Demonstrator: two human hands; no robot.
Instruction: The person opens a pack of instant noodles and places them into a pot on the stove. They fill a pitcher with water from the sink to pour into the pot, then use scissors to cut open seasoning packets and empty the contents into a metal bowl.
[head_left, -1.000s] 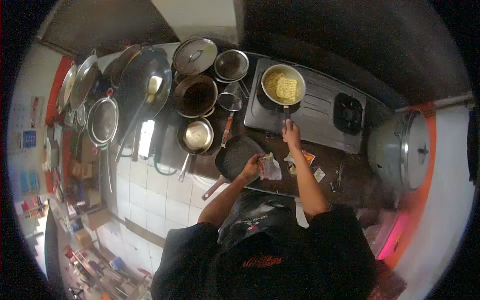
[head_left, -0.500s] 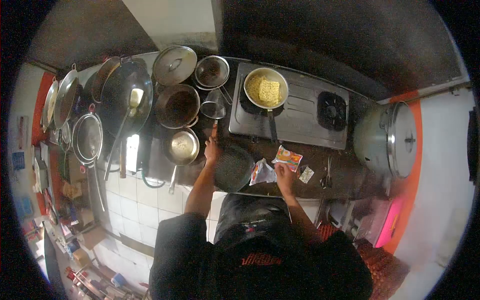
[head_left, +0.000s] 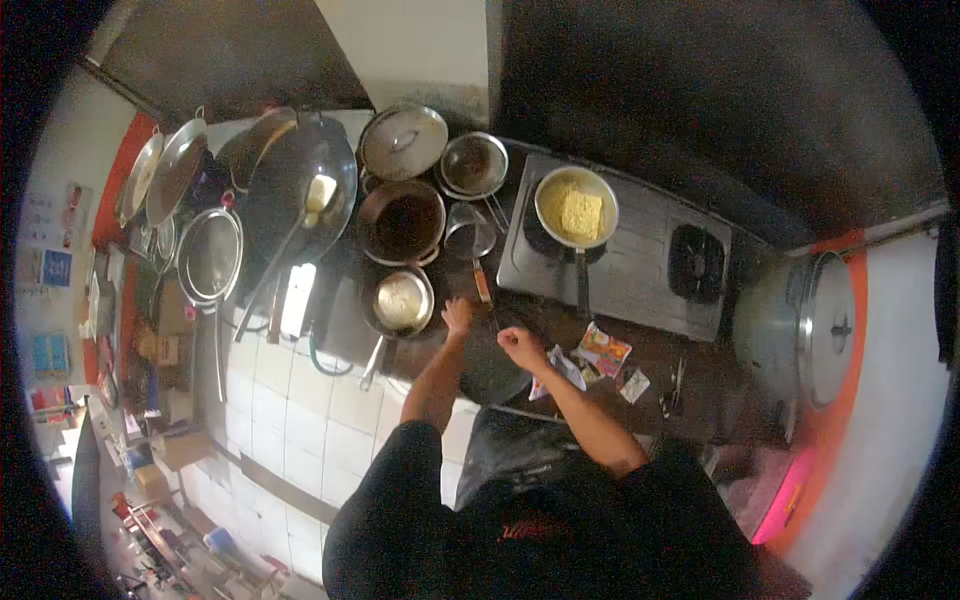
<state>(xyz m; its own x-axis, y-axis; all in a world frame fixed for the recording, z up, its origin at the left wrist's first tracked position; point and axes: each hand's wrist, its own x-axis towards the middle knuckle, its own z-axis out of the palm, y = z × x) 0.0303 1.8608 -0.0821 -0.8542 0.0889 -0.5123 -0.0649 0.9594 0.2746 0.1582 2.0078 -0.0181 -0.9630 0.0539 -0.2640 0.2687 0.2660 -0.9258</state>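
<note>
My left hand [head_left: 457,316] is over the counter's front part, just left of the orange-brown handle of a small strainer [head_left: 470,237] and apart from it. Its fingers look loosely apart, with nothing seen in them. My right hand [head_left: 522,348] is curled closed above a dark round pan [head_left: 492,372]; whatever it may hold is hidden. Right of that hand lie a crumpled white packet [head_left: 568,372], a colourful noodle packet [head_left: 604,349] and a small pale sachet [head_left: 633,384]. On the stove, a pot [head_left: 541,207] holds a block of noodles [head_left: 582,216].
The steel stove [head_left: 640,265] has a second burner [head_left: 698,262]. To the left stand a small pan [head_left: 403,302], a brown pan [head_left: 400,222], a lid [head_left: 404,142] and a big wok [head_left: 300,190]. Scissors [head_left: 674,388] and a large pot [head_left: 770,320] are at the right.
My left hand has come off the strainer's handle. My right hand has left the noodle packet and moved left over the dark pan. The head view has shifted.
</note>
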